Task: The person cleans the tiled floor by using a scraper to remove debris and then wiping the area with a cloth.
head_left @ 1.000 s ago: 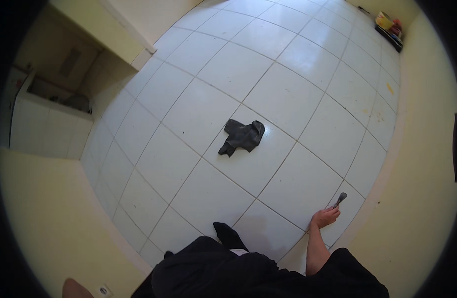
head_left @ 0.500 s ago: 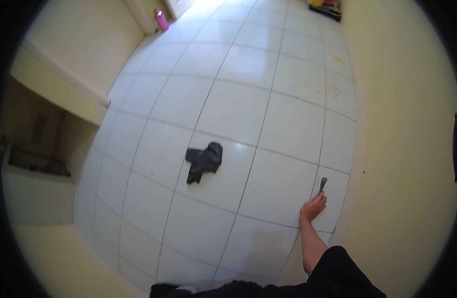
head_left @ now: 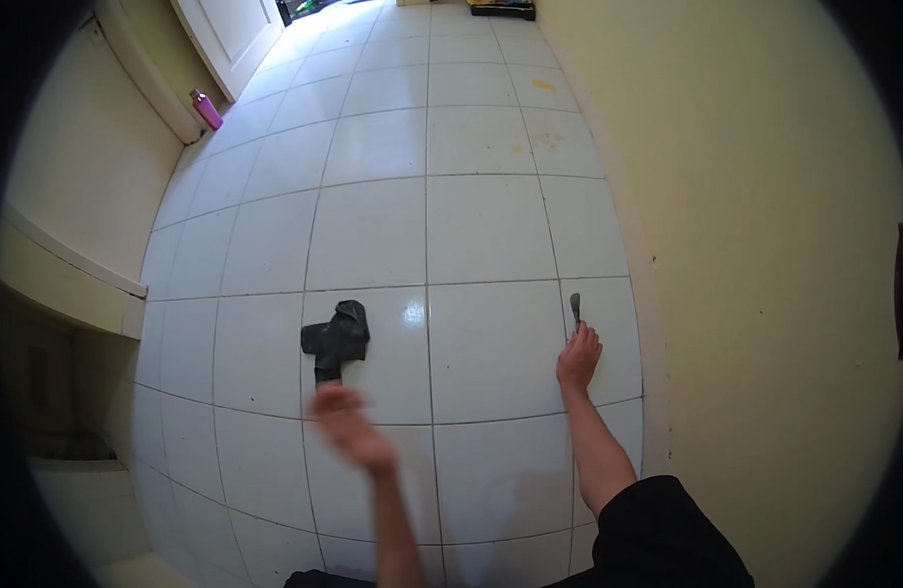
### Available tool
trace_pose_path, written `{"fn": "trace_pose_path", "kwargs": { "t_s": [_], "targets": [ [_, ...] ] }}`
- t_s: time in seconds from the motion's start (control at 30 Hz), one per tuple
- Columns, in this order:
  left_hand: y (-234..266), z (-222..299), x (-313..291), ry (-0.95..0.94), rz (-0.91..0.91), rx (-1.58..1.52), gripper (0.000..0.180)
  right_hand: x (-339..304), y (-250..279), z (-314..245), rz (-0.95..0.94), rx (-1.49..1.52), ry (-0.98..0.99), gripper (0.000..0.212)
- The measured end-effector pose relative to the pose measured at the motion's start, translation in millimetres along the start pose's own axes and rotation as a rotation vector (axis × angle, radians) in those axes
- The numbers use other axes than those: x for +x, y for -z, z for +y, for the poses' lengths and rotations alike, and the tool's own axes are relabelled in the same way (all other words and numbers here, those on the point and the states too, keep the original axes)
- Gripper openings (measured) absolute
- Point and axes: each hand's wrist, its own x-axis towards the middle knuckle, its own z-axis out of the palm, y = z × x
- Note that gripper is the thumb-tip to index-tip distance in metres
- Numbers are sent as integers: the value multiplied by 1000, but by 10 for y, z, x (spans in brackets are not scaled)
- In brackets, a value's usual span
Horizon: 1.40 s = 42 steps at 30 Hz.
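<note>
Change: left hand (head_left: 351,426) is in frame now; half a second ago only the right one showed. It's over the near end of the black cloth (head_left: 338,338), motion-blurred. Can't tell if the fingers are spread or curled, or whether they touch the cloth or hang above it.

Right hand (head_left: 579,355): same grip as before, closed round the grey tool (head_left: 576,306), flat end pointing away from the body, close to the right wall (head_left: 746,245). Can't tell if the tip touches the floor (head_left: 491,358).

Cloth is crumpled on the tiles, left edge at a grout line, well apart from the tool. No sign it has shifted; the view has swung, with the door (head_left: 231,39) now showing beyond the pink bottle (head_left: 207,110).

Upshot: both hands busy, right on the tool, left at the cloth.
</note>
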Motion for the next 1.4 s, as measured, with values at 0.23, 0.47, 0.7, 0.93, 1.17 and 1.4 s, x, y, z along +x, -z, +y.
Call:
{"fn": "trace_pose_path", "kwargs": {
  "t_s": [0.23,0.47,0.7,0.93,1.17,1.4],
  "targets": [
    [-975,-743,-1940,203,-780,494,6,140,-67,146,70,-4,115,32],
    [-1029,-768,-2047,141,-891,724,10,233,-85,125,29,42,169,30],
    [-1049,-890,-2054,6,-910,829,12,830,-367,-16,133,144,220,32],
    [-1038,-920,-2050,36,-923,853,10,1977,-994,-602,322,498,104,26],
    [-979,-892,-2023,29,-1007,853,14,2215,-1108,-882,380,529,300,21],
    [-1026,-806,-2001,121,-1099,830,15,2299,-1181,-715,296,694,202,26]
  ]
}}
